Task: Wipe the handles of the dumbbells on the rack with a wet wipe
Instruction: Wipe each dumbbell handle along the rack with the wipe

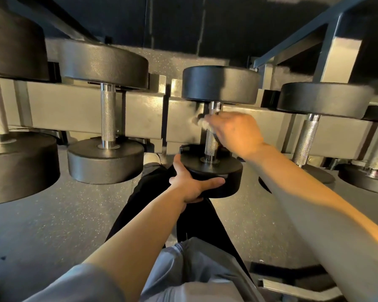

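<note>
Our left hand [191, 184] grips the near dumbbell head [214, 173]; our right hand [236, 132] pinches the wet wipe [202, 122] against its handle [212, 142].

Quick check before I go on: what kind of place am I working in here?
Most likely a gym's free-weight area. Black dumbbells with knurled steel handles sit in a row on a grey metal rack, above speckled rubber flooring.
</note>
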